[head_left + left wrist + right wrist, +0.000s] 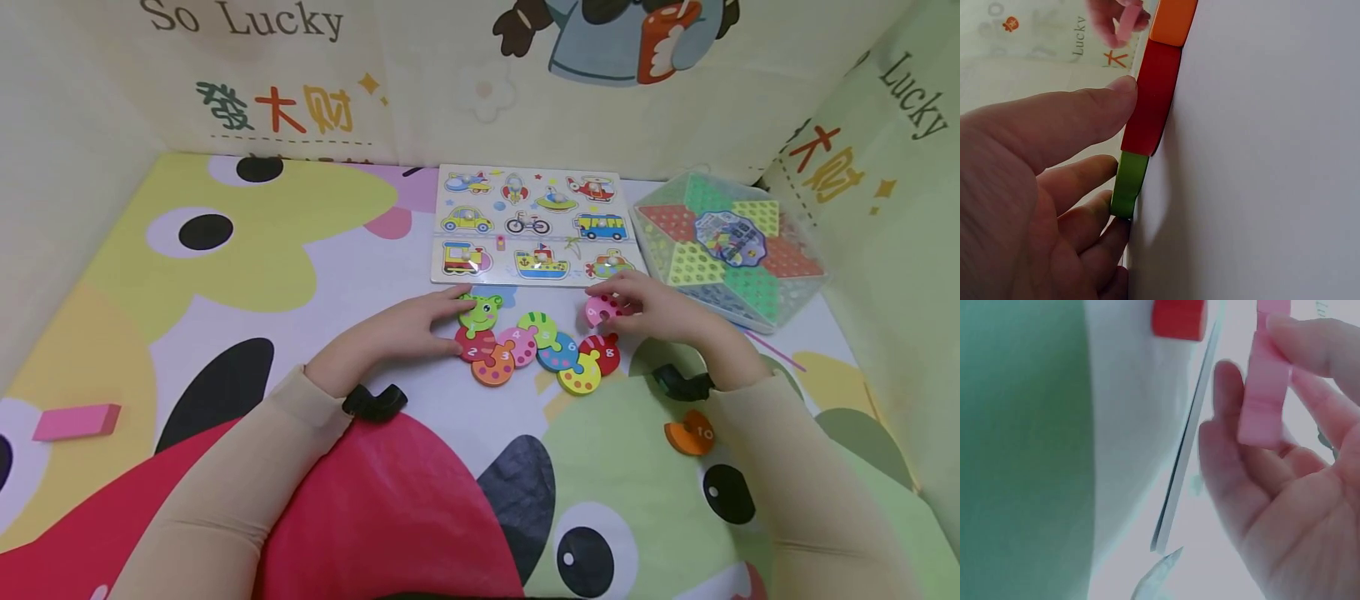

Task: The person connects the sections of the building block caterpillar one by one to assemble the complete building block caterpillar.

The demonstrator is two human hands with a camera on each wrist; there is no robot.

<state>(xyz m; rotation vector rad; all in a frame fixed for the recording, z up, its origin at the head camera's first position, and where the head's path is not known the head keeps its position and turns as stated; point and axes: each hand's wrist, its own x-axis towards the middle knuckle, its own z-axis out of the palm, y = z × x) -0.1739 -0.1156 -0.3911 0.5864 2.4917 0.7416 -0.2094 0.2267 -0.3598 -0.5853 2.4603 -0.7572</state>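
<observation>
A row of joined, numbered caterpillar puzzle pieces lies on the printed cloth in the head view. It runs from a green smiling head piece (486, 313) past a red piece numbered 2 (472, 344) to a red 8 piece (602, 357). At the left end, my left hand (393, 340) rests against it. In the left wrist view, the thumb touches the red piece's edge and fingers reach the green piece (1129, 184). My right hand (660, 310) pinches a pink 9 piece (1264, 394) between thumb and fingers, held raised above the red 8 piece.
An orange 10 piece (690, 433) lies apart, beside the right forearm. Behind the caterpillar is a wooden vehicle puzzle board (555, 240). A clear lidded box (660, 271) of coloured parts stands at its right. Far left lies a pink block (77, 422).
</observation>
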